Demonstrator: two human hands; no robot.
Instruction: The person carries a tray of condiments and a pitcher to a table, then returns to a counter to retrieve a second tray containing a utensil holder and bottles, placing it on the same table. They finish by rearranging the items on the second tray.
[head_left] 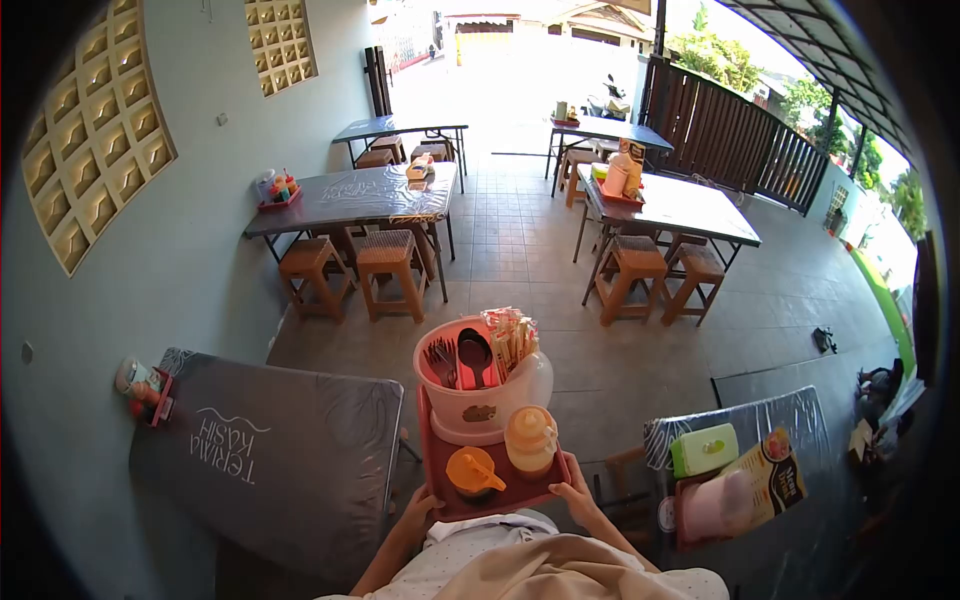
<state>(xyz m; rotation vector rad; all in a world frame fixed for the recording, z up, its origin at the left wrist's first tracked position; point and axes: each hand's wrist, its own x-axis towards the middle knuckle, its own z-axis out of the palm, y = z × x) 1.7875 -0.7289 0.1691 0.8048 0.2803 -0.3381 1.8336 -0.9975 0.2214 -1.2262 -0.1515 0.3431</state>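
Note:
At the lower centre, my left hand [421, 508] and my right hand [578, 494] grip the two near corners of a red tray [520, 503], held level before my body. On it stands a pink cutlery holder [465, 412] with dark forks [440, 362], dark spoons [476, 356] and a bundle of thin sticks in clear wrappers [513, 340]. Nearer to me are a condiment pot with an orange lid [471, 468] and a pale yellow jar [530, 442]. A whitish rounded container [541, 380] shows partly behind the jar. My fingers are partly hidden under the tray.
A dark covered table [290, 440] stands on my left, another on my right with a green box [704, 450] and a menu card [775, 475]. Farther off are tables [340, 200] with brown stools [390, 262]. A tiled aisle [497, 230] runs between them.

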